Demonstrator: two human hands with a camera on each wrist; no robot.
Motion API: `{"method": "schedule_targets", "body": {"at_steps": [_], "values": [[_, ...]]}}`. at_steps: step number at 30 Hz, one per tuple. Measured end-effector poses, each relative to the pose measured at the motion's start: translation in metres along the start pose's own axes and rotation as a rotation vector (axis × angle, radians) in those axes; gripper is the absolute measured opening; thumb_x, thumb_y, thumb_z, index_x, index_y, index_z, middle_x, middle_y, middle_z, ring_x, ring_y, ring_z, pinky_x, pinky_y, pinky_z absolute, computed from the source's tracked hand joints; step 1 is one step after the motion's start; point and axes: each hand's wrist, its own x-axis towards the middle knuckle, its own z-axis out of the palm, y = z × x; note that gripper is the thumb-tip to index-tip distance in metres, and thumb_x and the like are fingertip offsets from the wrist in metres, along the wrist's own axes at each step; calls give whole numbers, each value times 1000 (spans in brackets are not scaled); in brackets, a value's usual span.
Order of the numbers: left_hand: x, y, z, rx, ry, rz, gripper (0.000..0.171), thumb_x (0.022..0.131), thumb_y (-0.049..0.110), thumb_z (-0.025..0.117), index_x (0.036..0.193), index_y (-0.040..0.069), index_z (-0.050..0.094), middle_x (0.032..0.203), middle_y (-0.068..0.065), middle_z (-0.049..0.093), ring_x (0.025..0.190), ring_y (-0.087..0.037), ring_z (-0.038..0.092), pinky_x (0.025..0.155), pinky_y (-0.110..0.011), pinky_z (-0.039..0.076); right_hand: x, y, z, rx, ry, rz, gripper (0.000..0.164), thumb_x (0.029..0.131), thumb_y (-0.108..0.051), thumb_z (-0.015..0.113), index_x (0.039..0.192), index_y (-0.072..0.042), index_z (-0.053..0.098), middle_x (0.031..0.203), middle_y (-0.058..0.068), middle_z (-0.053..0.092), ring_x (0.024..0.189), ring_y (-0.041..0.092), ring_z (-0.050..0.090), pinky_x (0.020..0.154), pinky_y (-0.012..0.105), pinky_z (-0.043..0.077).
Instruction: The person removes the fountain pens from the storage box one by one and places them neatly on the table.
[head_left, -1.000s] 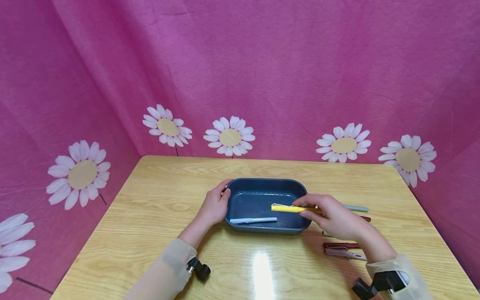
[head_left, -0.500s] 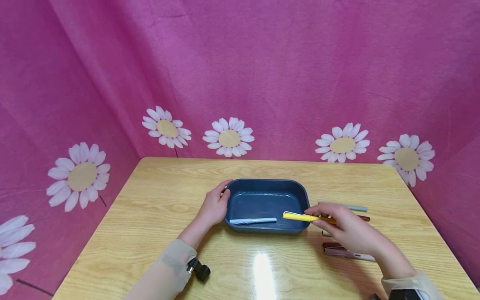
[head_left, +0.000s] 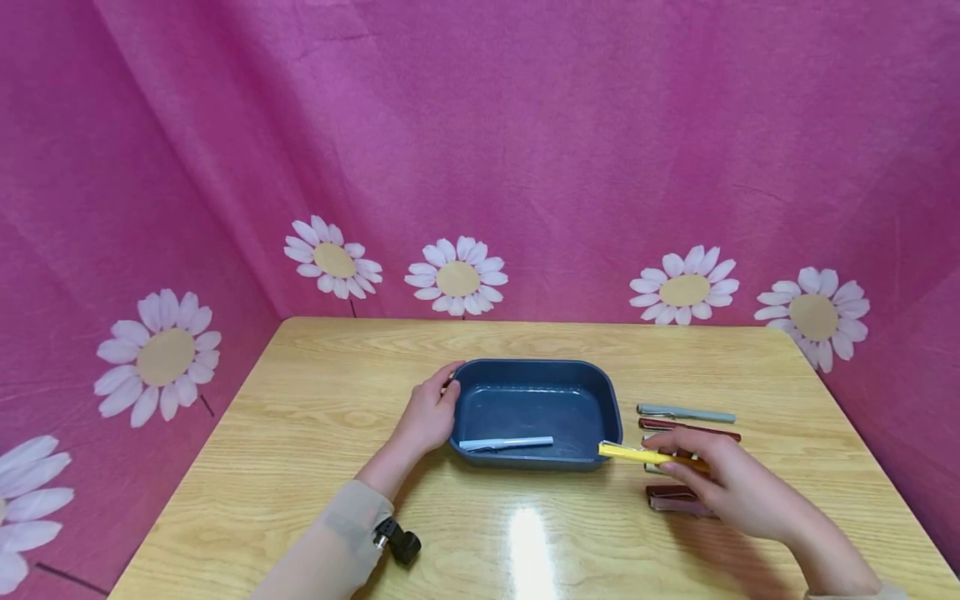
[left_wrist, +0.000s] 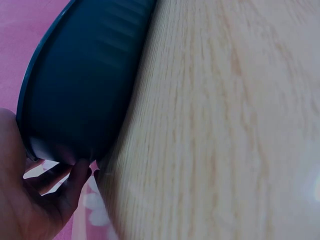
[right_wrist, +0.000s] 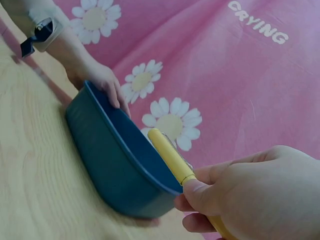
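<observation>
A dark blue rectangular box (head_left: 525, 408) stands on the wooden table, and a light blue pen (head_left: 506, 442) lies inside along its near wall. At the box's left end, my left hand (head_left: 429, 410) grips the rim; the left wrist view shows its fingers (left_wrist: 75, 182) against the outer wall. My right hand (head_left: 738, 483) pinches a yellow pen (head_left: 626, 452) with a metal clip between thumb and fingers. The pen's clip end overlaps the box's right near corner in the head view, and the right wrist view shows it pointing toward the box.
To the box's right, several pens lie roughly parallel: a grey-green pen (head_left: 686, 413), a dark red pen (head_left: 652, 425) and others partly hidden by the right hand, including a mauve pen (head_left: 671, 503). A pink curtain (head_left: 525, 167) with daisies hangs behind the wooden table (head_left: 360, 350).
My right hand, holding the yellow pen, has moved right and nearer, from above the box to its right near corner. My left hand, the box and the light blue pen stay put.
</observation>
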Motion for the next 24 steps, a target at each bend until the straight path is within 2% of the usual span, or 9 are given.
{"method": "schedule_targets", "body": {"at_steps": [1, 4, 8, 10, 12, 19, 24], "values": [[0, 0, 0, 1, 1, 0, 45, 115, 23, 44, 158, 14, 51, 151, -17, 57, 134, -35, 57, 115, -56, 41, -3, 2, 0, -2, 3, -4, 38, 95, 5, 74, 126, -17, 74, 124, 0, 70, 109, 7, 66, 88, 17, 54], [0, 1, 0, 5, 0, -5, 45, 115, 24, 44, 158, 15, 51, 150, -17, 58, 134, -34, 58, 115, -55, 42, -14, 6, -3, 92, -26, 17, 35, 98, 8, 69, 128, -10, 71, 124, 5, 68, 104, 8, 69, 81, 23, 60], [0, 3, 0, 4, -4, -10, 45, 115, 23, 43, 158, 15, 51, 148, -17, 59, 132, -34, 58, 114, -55, 43, -26, 11, -6, 57, -13, 23, 34, 98, 7, 69, 127, -10, 71, 119, 0, 70, 103, 6, 69, 81, 19, 58], [0, 3, 0, 3, -5, -10, 45, 115, 23, 43, 158, 15, 51, 148, -17, 59, 132, -34, 58, 114, -55, 43, -31, 12, -7, -34, 17, 11, 36, 95, 6, 73, 125, -15, 73, 115, -7, 72, 102, 4, 66, 83, 14, 52], [0, 3, 0, 3, -7, -6, 45, 115, 22, 43, 158, 14, 51, 147, -17, 59, 132, -34, 58, 114, -55, 43, -36, 13, -7, -77, 38, 12, 39, 93, 5, 76, 123, -19, 74, 112, -12, 72, 99, 4, 64, 83, 11, 49], [1, 3, 0, 7, -7, -2, 45, 115, 23, 43, 159, 13, 50, 149, -17, 58, 132, -34, 58, 114, -56, 43, -46, 18, -5, -63, 51, -8, 43, 91, 6, 77, 122, -23, 73, 111, -11, 72, 99, 6, 64, 84, 11, 49], [0, 3, -1, 10, -5, -2, 45, 115, 22, 43, 158, 13, 50, 148, -17, 59, 132, -34, 58, 115, -56, 42, -53, 22, -3, -55, 43, -1, 41, 91, 8, 77, 122, -19, 73, 111, -10, 72, 100, 4, 64, 84, 10, 49]]}}
